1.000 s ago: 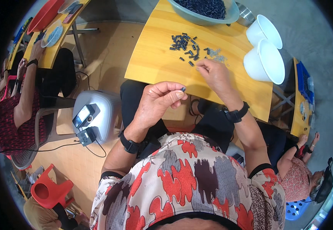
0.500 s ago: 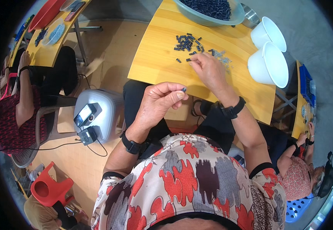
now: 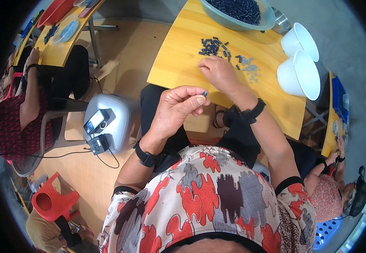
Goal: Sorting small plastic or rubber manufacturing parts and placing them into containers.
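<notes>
My left hand [image 3: 178, 107] is held up in front of the table's near edge. Its thumb and index finger pinch a small dark plastic piece [image 3: 204, 93], whose tip sticks out. Over the table my right hand [image 3: 221, 75] reaches in with its fingers drawn together; whatever lies between the fingertips is hidden. Just beyond it is a loose pile of dark small cylindrical pieces [image 3: 210, 46]. Tiny clear parts [image 3: 250, 68] are scattered to its right, with a single dark piece [image 3: 237, 66] beside them.
A large translucent basin [image 3: 267, 19] full of dark pieces stands at the table's far side, beside a metal bowl [image 3: 281, 21]. Two white buckets [image 3: 286, 76] are on the right. A grey stool [image 3: 111, 133] carrying devices and cables is at left. Other people sit at tables on both sides.
My right hand has moved left over the tabletop, and its fingers now cover the spot where two loose dark pieces lay. The left hand keeps its pinch. The whole view has shifted slightly.
</notes>
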`<state>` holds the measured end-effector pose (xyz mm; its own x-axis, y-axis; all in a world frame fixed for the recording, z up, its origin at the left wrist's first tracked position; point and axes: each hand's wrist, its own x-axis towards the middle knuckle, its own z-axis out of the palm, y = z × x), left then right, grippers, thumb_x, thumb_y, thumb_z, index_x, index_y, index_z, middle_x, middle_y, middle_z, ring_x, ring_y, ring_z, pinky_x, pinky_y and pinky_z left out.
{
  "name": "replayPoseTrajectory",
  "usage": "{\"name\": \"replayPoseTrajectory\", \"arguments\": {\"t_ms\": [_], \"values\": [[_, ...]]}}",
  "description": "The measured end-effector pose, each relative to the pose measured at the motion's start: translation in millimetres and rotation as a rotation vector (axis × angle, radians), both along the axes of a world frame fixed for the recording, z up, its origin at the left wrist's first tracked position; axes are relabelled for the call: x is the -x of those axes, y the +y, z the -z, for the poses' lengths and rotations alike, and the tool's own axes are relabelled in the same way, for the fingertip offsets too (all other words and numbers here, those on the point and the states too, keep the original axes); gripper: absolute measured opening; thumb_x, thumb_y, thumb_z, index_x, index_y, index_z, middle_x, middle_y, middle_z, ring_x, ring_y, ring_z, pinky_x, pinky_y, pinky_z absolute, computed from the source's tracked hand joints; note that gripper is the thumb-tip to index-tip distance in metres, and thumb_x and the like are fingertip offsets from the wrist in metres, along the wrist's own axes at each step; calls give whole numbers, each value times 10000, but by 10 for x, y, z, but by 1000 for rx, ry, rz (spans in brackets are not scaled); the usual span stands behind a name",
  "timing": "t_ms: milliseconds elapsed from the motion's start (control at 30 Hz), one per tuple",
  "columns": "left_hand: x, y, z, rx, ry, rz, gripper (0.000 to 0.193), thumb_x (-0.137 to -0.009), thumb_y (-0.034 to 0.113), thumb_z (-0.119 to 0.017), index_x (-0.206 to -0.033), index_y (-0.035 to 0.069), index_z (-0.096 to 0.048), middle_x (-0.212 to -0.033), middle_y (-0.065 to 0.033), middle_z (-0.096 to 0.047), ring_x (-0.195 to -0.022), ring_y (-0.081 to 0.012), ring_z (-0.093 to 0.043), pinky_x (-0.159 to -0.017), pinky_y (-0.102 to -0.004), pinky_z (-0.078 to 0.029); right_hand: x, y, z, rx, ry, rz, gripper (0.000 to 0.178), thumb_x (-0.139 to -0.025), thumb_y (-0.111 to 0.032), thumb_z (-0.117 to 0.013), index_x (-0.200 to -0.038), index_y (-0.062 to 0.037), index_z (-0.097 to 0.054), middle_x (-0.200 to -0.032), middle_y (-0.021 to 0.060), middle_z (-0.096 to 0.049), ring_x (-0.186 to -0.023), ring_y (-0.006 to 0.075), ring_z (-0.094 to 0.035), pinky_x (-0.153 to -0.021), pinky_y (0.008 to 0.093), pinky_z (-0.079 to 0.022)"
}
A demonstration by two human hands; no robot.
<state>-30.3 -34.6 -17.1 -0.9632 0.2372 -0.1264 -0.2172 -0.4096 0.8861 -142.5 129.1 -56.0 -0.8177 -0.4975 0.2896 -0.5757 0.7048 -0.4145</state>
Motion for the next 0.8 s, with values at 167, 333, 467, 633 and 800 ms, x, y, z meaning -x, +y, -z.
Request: {"name": "replayPoseTrajectory", "arguments": {"t_ms": [167,333,467,633,800], "values": [[-10,15,-27,-21,-17,-4,169,-864,100,-597,-1005,15,-634,-836,-74,-667,-665,-82,-577,-603,-213,-481,-247,178,-197,404,-311,103,97,-786,-59,-605,-873,-41,-645,-713,70,-630,-577,156,-576,-534,283,-454],[-36,72,-110,-59,-45,17,173,-860,95,-602,-1011,16,-632,-835,-81,-665,-669,-86,-582,-608,-212,-485,-704,207,-770,1066,-680,114,126,-827,-32,-592,-938,21,-620,-734,16,-599,-604,66,-500,-549,203,-420],[-28,183,-226,-91,-44,44,169,-859,87,-602,-1008,15,-632,-831,-88,-664,-667,-92,-585,-609,-212,-485,-950,190,-883,1240,-625,40,145,-845,-27,-597,-976,34,-610,-773,17,-601,-633,56,-505,-571,186,-421],[-59,265,-349,-95,17,90,169,-867,118,-604,-991,8,-638,-834,-41,-663,-637,-41,-557,-595,-175,-467,-1044,195,-874,1192,-538,58,142,-849,-26,-603,-979,31,-610,-771,15,-598,-657,56,-521,-591,184,-438],[-101,286,-368,-104,16,105,171,-869,120,-601,-988,4,-640,-844,-43,-665,-632,-39,-552,-590,-173,-465,-1109,240,-892,1226,-504,46,124,-855,-16,-590,-971,23,-615,-769,11,-593,-673,59,-537,-614,182,-460]]}}
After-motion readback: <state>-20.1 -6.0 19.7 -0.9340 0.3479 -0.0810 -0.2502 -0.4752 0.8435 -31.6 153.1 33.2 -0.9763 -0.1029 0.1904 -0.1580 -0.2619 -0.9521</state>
